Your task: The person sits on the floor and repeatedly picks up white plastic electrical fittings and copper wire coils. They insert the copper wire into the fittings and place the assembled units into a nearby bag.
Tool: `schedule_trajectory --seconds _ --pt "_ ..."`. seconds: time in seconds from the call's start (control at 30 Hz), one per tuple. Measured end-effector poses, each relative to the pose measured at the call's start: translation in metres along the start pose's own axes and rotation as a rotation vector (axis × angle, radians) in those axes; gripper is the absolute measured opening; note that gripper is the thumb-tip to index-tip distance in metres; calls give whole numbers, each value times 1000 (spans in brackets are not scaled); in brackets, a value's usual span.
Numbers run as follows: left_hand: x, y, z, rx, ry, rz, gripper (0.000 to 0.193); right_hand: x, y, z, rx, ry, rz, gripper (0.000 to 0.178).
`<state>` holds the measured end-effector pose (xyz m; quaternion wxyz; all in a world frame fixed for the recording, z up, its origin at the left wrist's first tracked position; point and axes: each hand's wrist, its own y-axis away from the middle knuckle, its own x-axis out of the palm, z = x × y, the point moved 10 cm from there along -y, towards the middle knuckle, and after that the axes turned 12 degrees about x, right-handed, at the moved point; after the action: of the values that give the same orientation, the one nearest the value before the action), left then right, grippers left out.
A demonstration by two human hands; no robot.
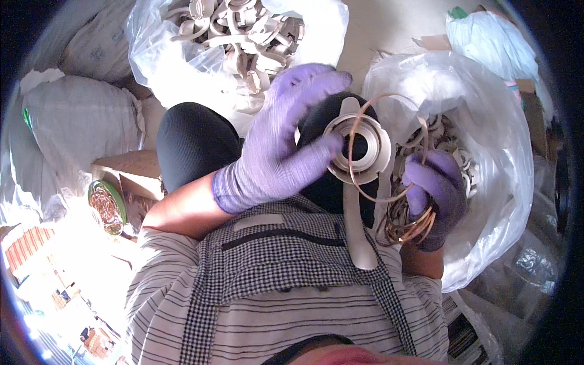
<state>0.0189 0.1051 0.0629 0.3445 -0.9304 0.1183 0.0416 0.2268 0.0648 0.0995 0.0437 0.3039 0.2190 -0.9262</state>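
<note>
A beige plastic part point(360, 243), with a round ringed centre and a long curved handle, lies over my right thigh. My left hand point(274, 137), in a purple glove, is spread with thumb and fingers apart. Its thumb tip is at the left rim of the round centre; whether it touches cannot be told. Closed in its purple glove, my right hand point(435, 188) grips a bunch of thin copper-coloured rings point(413, 226). One larger ring point(351, 161) reaches out from that hand and loops across the part's round centre.
Beyond my knees stands a clear plastic bag point(149, 55) full of similar beige parts point(249, 39). Another clear bag point(499, 231) with beige parts is at my right. To the left are a cardboard box point(125, 163) and a green-rimmed round container point(121, 210) of copper-coloured rings.
</note>
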Motion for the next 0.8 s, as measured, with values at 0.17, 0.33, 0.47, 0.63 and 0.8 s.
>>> schedule_trajectory --seconds 0.17,0.33,0.47,0.63,0.8 --pt "22 -9 -20 -45 54 221 44 11 11 -45 623 -435 54 23" --pt "35 17 9 -446 508 -42 31 21 11 -36 588 -444 181 16" --pt "37 25 14 -602 604 -17 36 22 6 -28 420 -353 233 15" --pt "37 27 15 -545 626 -18 42 25 7 -33 492 -446 236 12" --pt "32 32 15 -661 730 -1 39 24 10 -37 457 -498 229 12"
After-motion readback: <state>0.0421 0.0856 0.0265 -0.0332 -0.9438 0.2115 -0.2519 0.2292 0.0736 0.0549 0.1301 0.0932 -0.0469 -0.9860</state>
